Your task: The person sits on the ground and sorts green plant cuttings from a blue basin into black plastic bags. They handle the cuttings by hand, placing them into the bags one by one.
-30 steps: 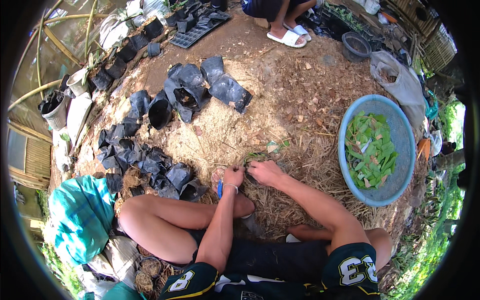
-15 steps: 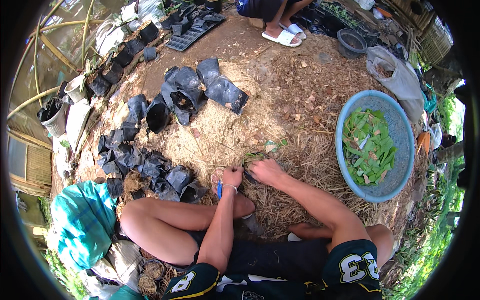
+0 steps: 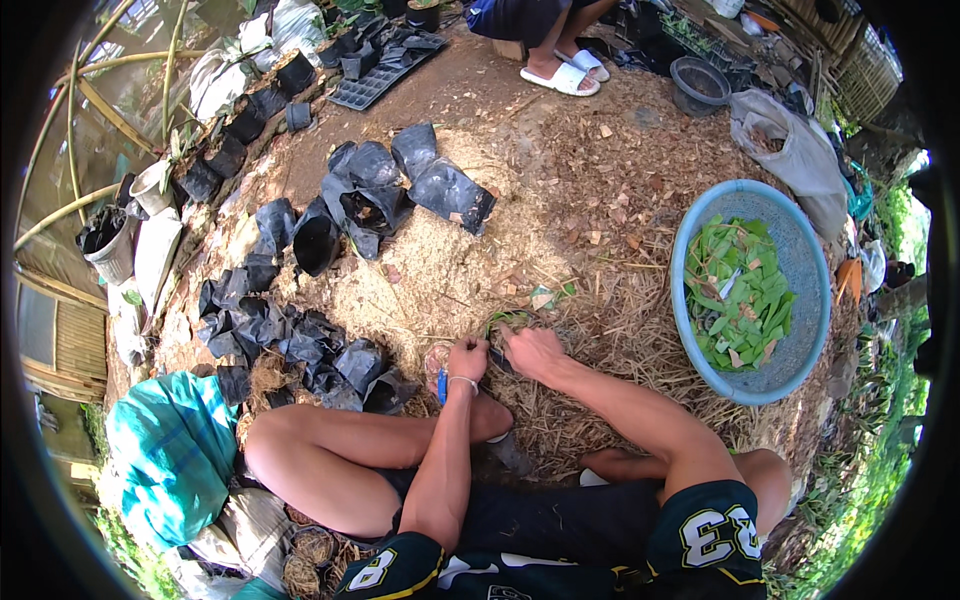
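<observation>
Between my feet, both my hands work close together over the straw. My left hand (image 3: 468, 358) is closed, its fingertips at the left edge of a small dark thing that looks like a black plastic bag (image 3: 498, 358). From the right, my right hand (image 3: 533, 352) curls its fingers over the same bag and covers most of it. Thin green leaves (image 3: 508, 318) stick out just beyond my fingers. What lies inside the bag is hidden.
At right stands a blue basin (image 3: 690, 335) with green leaves (image 3: 740, 290). Black plastic bags (image 3: 368, 205) lie ahead and left, near a teal sack (image 3: 165, 450). Farther off are a seedling tray (image 3: 385, 80), a dark bucket (image 3: 700, 88) and another person's feet in white slides (image 3: 562, 78).
My right hand has shifted slightly, its fingers now more bent over the dark bag. My left hand stays almost in place. The view has moved a little.
</observation>
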`<state>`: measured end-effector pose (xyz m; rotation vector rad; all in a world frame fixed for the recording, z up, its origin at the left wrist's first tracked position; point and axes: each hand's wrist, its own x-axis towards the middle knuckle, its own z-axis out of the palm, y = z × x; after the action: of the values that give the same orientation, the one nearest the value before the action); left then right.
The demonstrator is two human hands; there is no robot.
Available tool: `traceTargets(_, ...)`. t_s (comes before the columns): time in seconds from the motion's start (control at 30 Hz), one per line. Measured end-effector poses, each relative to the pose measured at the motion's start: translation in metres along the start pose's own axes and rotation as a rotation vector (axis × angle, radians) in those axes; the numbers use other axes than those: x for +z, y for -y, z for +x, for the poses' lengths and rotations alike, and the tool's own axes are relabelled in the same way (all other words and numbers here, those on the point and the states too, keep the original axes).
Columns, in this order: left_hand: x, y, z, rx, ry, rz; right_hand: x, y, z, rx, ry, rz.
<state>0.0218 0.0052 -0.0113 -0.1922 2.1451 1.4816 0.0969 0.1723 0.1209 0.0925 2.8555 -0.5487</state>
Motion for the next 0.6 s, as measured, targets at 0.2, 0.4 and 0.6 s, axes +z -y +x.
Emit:
traceTargets(0.2,0.002,-0.001,-0.003,0.013,0.046,-0.043,0.007,-0.003,0.009,0.019,0.077,-0.041)
traceTargets(0.4,-0.002,-0.025,-0.020,0.015,0.051,-0.015,0.005,0.003,0.005,0.066,0.091,-0.013)
traceTargets(0.6,0.000,-0.035,-0.029,-0.031,0.039,-0.121,0.002,0.007,0.006,0.109,0.108,-0.006)
